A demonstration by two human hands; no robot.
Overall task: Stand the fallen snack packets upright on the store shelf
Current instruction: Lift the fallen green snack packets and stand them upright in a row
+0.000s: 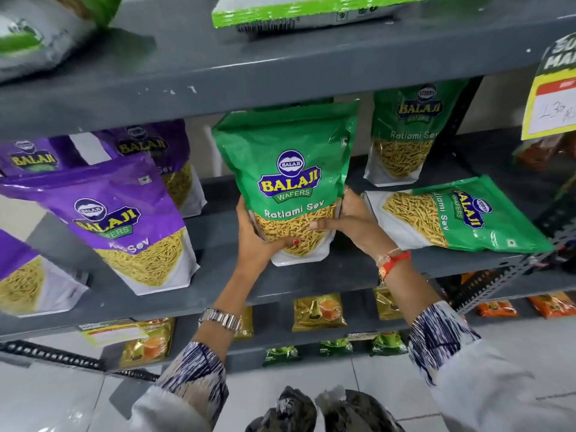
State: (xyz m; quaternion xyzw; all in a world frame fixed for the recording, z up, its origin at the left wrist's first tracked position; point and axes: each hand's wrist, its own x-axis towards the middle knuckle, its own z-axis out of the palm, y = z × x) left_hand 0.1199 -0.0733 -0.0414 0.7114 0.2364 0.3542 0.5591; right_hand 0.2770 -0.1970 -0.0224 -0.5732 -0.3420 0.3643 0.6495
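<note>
head view | from above, facing forward-down | close to grey shelf (pixel 311 73) | single view

both arms reach forward, left hand (pixel 260 235) and right hand (pixel 352 219) clasped inward, thumbs frontward.

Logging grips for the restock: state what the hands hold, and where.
Both hands, left hand and right hand, hold the upright green Ratlami Sev packet by its lower sides, near the bottom.

3 green sev pkts (pixel 290 182), 4 purple pkts (pixel 124 219), 2 hands (pixel 352 222).
</note>
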